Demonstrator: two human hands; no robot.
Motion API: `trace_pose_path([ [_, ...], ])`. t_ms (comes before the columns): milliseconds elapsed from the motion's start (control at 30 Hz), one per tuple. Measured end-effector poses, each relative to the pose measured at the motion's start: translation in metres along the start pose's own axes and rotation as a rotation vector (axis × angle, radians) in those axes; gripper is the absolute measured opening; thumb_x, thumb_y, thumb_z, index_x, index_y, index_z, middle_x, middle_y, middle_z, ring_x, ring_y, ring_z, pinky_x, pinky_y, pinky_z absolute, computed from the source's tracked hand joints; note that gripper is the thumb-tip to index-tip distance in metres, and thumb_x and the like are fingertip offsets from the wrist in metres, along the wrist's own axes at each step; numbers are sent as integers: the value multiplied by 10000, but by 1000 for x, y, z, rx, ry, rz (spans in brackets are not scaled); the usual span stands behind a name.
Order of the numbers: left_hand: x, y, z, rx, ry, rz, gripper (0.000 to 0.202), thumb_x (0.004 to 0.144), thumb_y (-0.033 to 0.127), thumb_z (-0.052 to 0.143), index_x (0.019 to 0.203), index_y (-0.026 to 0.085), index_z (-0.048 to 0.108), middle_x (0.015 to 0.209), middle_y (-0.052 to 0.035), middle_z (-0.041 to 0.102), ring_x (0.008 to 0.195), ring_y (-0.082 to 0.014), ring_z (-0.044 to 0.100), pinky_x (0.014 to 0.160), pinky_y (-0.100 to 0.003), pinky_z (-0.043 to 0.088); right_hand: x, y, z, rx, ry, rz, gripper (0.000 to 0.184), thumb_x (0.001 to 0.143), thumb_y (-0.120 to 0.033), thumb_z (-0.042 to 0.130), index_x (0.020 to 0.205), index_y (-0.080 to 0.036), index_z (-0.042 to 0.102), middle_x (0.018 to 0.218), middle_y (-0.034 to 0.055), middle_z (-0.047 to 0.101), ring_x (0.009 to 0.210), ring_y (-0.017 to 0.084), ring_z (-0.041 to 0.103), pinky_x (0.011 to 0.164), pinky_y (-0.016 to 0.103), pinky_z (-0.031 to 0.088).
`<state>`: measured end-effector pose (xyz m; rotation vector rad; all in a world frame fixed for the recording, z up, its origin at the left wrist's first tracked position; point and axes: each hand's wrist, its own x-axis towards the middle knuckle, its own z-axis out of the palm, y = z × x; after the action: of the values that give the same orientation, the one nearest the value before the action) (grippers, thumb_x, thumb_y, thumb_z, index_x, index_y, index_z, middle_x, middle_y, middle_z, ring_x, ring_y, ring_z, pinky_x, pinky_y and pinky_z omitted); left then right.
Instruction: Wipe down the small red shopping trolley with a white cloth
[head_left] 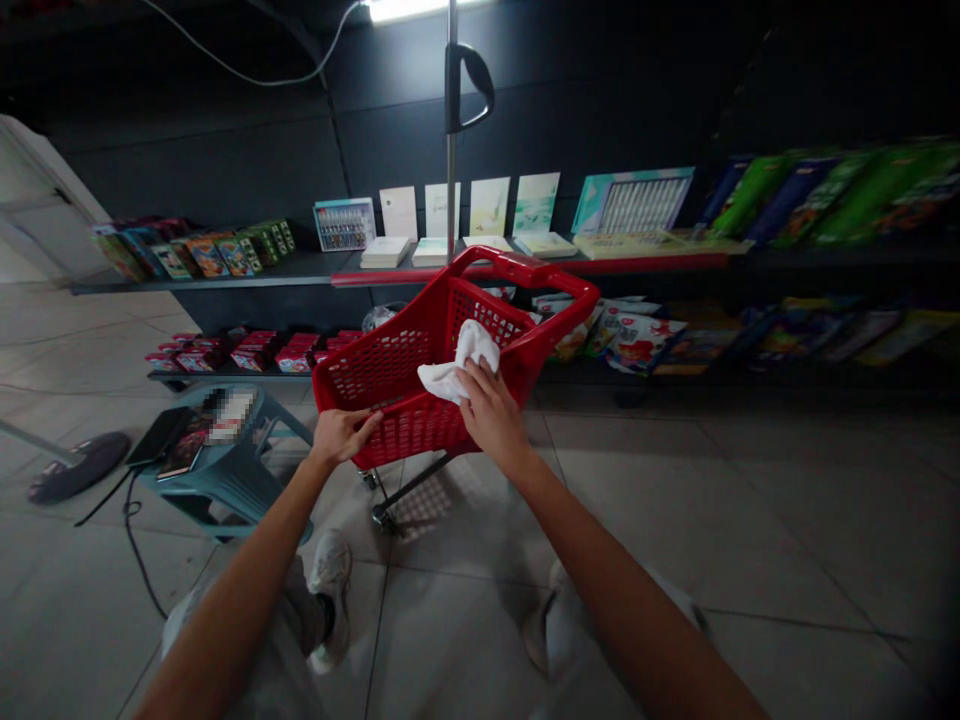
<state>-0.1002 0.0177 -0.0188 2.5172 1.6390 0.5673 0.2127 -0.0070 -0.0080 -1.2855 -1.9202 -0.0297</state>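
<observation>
A red plastic shopping cart with perforated basket walls stands side-on in front of me. My left hand grips the near rim toward the cart's left end, thumb lying along the top, the other fingers mostly hidden. In my right hand is a crumpled white cloth, held at the near rim closer to the cart's handle. Part of the cloth hangs out to the left of my fingers, over the basket.
Behind the cart runs a dark shelf with books, boxes and bagged goods. A blue-grey stool carrying dark flat items stands at left, near a round stand base and a cable. A metal pole rises behind the cart.
</observation>
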Motion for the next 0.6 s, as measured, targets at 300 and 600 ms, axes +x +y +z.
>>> trace_pose_path([
  [300, 2, 4, 3, 105, 216, 43, 465, 1044, 481, 370, 957, 204, 734, 988, -102, 766, 908, -202, 682, 776, -288, 431, 11, 58, -47, 1, 256, 218, 494, 867, -132, 540, 1345, -200, 646, 1497, 127, 548, 1411, 275, 492, 1201, 461, 399],
  [600, 23, 35, 5, 87, 102, -111, 483, 1061, 516, 323, 949, 257, 715, 938, -63, 766, 886, -216, 687, 702, -286, 373, 3, 75, 4, 172, 284, 548, 290, 848, -297, 592, 1050, -132, 717, 1040, 138, 742, 920, 241, 646, 909, 339, 500],
])
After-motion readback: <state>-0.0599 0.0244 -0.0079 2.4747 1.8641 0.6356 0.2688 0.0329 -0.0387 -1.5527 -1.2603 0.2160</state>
